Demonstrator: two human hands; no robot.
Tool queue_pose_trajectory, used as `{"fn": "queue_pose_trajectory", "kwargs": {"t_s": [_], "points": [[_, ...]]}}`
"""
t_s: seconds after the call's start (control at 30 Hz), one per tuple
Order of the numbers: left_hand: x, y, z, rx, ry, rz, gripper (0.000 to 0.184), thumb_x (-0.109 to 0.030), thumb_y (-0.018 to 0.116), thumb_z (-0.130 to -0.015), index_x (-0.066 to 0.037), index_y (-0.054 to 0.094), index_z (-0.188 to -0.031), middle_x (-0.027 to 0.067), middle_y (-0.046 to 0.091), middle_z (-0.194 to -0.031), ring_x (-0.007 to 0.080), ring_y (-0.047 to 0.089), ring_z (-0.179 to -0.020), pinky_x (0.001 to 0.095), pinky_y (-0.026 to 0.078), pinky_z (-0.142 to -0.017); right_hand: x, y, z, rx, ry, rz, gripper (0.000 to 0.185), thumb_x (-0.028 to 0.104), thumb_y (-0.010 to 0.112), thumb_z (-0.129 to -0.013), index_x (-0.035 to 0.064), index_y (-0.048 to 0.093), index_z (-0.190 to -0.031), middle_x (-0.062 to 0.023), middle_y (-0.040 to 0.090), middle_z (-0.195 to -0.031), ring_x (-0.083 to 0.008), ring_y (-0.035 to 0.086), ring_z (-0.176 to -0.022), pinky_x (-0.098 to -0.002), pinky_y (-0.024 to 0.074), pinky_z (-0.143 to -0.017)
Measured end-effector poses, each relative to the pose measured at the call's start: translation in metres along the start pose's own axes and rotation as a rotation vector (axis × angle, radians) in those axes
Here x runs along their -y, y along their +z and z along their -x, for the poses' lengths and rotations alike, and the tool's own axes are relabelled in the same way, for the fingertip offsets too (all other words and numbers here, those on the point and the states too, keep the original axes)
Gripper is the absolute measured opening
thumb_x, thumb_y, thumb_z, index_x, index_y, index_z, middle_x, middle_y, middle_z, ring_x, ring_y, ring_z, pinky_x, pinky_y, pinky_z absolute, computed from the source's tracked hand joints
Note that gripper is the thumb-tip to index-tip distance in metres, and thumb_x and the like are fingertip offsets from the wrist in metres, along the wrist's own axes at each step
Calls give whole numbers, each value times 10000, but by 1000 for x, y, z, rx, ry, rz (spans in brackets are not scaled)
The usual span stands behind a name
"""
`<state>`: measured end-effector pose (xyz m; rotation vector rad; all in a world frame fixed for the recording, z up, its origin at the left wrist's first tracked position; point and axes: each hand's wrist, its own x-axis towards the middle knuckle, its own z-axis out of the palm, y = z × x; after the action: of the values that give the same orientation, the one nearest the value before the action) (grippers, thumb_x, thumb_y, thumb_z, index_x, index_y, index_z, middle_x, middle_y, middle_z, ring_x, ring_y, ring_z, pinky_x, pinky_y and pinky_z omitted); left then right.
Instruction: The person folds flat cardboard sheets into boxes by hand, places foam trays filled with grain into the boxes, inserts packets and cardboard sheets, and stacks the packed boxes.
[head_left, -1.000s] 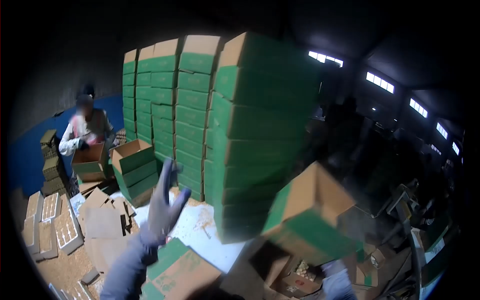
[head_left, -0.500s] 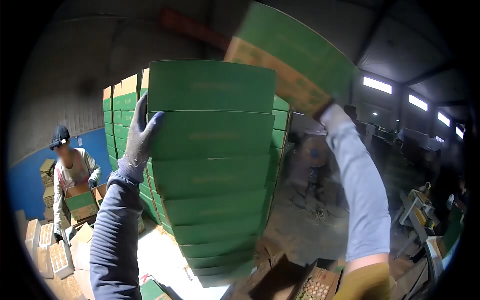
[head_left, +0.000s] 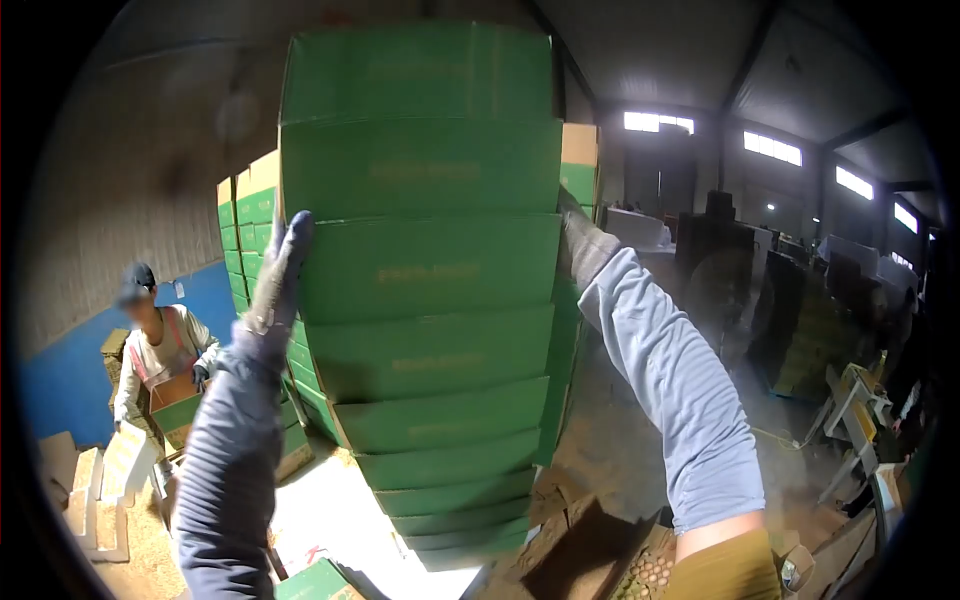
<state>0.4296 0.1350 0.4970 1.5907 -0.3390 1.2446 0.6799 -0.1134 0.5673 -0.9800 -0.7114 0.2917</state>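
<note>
A tall stack of green cardboard boxes (head_left: 430, 265) rises straight in front of me. On its very top rests another green box (head_left: 420, 72), roughly lined up with the ones below. My gloved left hand (head_left: 277, 285) lies along the left side of the stack, fingers stretched upward and held against the box edges. On the opposite side, my gloved right hand (head_left: 588, 242) presses against the stack below the top box. Its fingers reach back along the side and are partly hidden by the boxes.
More green and tan boxes (head_left: 258, 190) stand behind the stack. At left, a co-worker (head_left: 165, 350) handles an open box (head_left: 178, 405) near white foam trays (head_left: 110, 525). Below right are an open carton (head_left: 580, 560) and eggs (head_left: 648, 575). A metal stand (head_left: 850, 420) is farther right.
My right hand has brought the raised green box left onto the stack and now touches the stack's right side lower down. My left hand stays at the left side.
</note>
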Motion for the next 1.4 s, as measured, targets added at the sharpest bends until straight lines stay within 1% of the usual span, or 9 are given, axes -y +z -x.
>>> {"fn": "queue_pose_trajectory", "kwargs": {"t_s": [0.13,0.2,0.37,0.5,0.6,0.83,0.93,1.13,1.4], "points": [[-51,-27,-50,59,304,-253,698,-474,499,-998,-45,307,-1514,70,399,-1496,165,399,-1344,305,275,-1138,-48,-43,100,-55,-512,198,608,475,333,-1053,-3,442,-1411,-129,535,-1350,-201,531,-1166,-312,429,-1009],[-68,-20,-94,135,328,44,571,-351,416,-1051,-56,290,-1522,76,333,-1559,206,360,-1396,315,249,-1162,-120,-94,151,-433,-583,403,581,395,341,-1062,-31,350,-1457,-151,388,-1492,-243,386,-1349,-343,301,-1128],[-30,20,-131,43,403,-226,550,-364,416,-1047,-55,321,-1492,92,363,-1513,225,385,-1359,325,269,-1135,-401,-124,394,-802,-91,956,579,171,506,-983,17,278,-1492,-206,302,-1519,-353,294,-1408,-437,235,-1165],[4,55,-143,-6,451,-421,535,-375,416,-1044,-55,346,-1467,105,387,-1477,239,404,-1330,333,286,-1114,-558,-42,482,-389,315,939,1214,475,798,-745,-2,9,-1535,-302,66,-1575,-461,62,-1465,-473,104,-1199],[20,76,-147,-25,483,-513,526,-383,416,-1041,-55,364,-1449,114,405,-1449,251,419,-1308,338,298,-1098,-568,-12,441,-180,806,922,1390,675,758,-658,-129,-18,-1484,-375,52,-1544,-461,77,-1461,-475,115,-1205],[41,109,-149,-53,558,-600,507,-401,416,-1035,-55,408,-1406,136,447,-1385,276,454,-1256,352,326,-1061,-740,-68,447,-534,680,1453,452,200,627,-895,-36,552,-1272,-201,606,-1185,-303,551,-1176,-480,408,-1063],[46,119,-148,-64,578,-619,502,-409,416,-1033,-54,426,-1388,146,465,-1358,287,468,-1234,358,338,-1045,-707,-111,442,-80,693,1797,510,112,630,-879,-40,479,-1341,-221,505,-1354,-318,511,-1248,-445,411,-1073],[58,146,-148,-68,586,-641,494,-424,415,-1028,-54,463,-1351,165,501,-1303,310,498,-1190,370,362,-1013,-544,-155,382,-741,273,566,726,251,705,-829,1,372,-1424,-270,508,-1338,-390,560,-1186,-444,488,-948],[67,180,-149,-69,605,-676,492,-445,415,-1022,-54,513,-1302,190,549,-1230,339,538,-1131,386,394,-971,-584,-269,327,-566,423,652,797,224,753,-777,11,356,-1434,-240,553,-1292,-361,588,-1139,-424,501,-932]]}}
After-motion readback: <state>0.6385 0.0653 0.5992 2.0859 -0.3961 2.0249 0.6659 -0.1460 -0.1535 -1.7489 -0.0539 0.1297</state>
